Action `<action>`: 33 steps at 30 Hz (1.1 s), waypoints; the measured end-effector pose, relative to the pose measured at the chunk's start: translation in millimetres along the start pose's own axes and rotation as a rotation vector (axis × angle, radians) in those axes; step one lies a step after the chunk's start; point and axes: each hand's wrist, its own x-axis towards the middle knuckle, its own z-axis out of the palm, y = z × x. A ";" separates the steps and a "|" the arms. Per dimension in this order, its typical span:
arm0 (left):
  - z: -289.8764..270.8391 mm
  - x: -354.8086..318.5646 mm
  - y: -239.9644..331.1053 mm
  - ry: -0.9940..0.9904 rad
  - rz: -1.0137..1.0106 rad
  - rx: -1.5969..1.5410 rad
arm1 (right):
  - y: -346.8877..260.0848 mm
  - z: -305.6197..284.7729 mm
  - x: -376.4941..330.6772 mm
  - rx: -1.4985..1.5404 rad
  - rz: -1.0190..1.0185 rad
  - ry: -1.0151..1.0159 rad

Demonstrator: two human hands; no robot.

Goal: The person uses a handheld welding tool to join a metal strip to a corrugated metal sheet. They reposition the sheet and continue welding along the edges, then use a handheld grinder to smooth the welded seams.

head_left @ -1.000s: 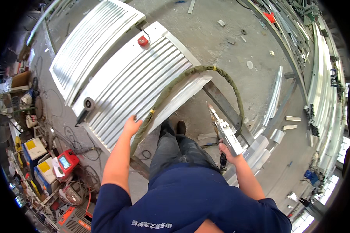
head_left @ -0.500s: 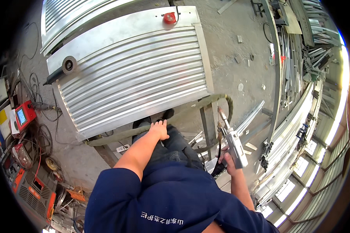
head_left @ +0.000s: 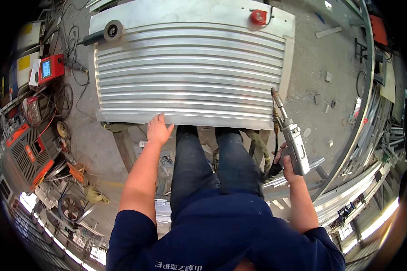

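A silver slatted metal panel (head_left: 190, 74) lies in front of me. At its near edge, left of my legs, my left hand (head_left: 159, 130) is open, its fingers stretched over the rim and holding nothing. My right hand (head_left: 286, 163) is wrapped round the grip of a silver welding gun (head_left: 295, 147) with a copper-coloured nozzle. The nozzle points away from me, with its tip over the panel's right side; whether it touches cannot be told. An angle grinder (head_left: 107, 33) rests on the far left corner. A small red tape-measure-like thing (head_left: 258, 17) sits at the far right.
A green-sleeved hose (head_left: 259, 143) hangs under the panel's near right corner. On the left stand a red box with a lit screen (head_left: 51, 67), an orange-and-grey machine (head_left: 29, 156) and loose cables. Metal profiles (head_left: 357, 180) are stacked at the right beside a long rail (head_left: 364, 108).
The view has turned, so the panel now lies squarer before me. My left hand has come from above the hose to the panel's near edge. The welding gun's tip has moved over the panel's right side.
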 end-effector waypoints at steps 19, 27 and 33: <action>85.4 66.7 -76.9 0.630 0.520 0.119 | -155.8 77.8 201.7 -0.619 0.225 -0.381; 88.1 74.2 -78.0 0.818 0.577 0.032 | -86.9 139.6 262.8 -0.949 0.399 -0.641; 88.6 70.9 -79.4 0.839 0.553 0.041 | -60.2 123.3 257.0 -1.005 0.542 -0.714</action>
